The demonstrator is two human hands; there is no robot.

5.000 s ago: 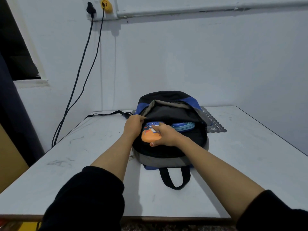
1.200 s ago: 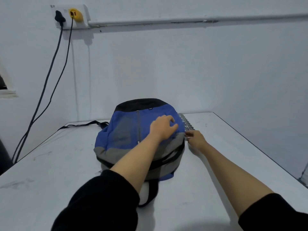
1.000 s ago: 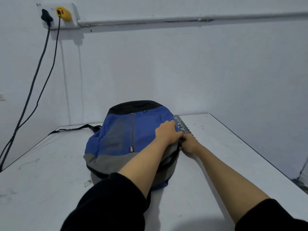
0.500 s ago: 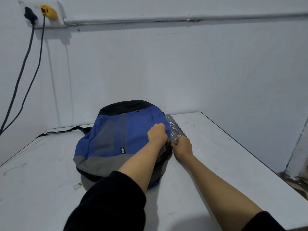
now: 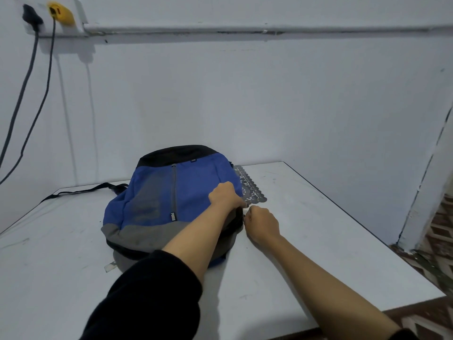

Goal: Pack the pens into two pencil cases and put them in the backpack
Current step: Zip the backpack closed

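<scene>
One backpack (image 5: 171, 192) on one table (image 5: 308, 231), left hand (image 5: 226, 198) fingers clutching fabric, right hand (image 5: 262, 224) fingers pinching zipper (image 5: 243, 216)

On my feed the backpack (image 5: 196, 190) is blue, with a black top, a grey lower band and a grey centre stripe. I see a white table (image 5: 306, 217), a grey mat (image 5: 250, 187) with lacy cut-outs, a black sleeve (image 5: 152, 298), a yellow plug (image 5: 60, 14) and a brown-and-white zigzag floor (image 5: 438, 231).

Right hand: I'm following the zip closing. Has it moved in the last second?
Yes. The right hand has slid toward the person along the side of the backpack, away from the near end of the patterned mat.
</scene>
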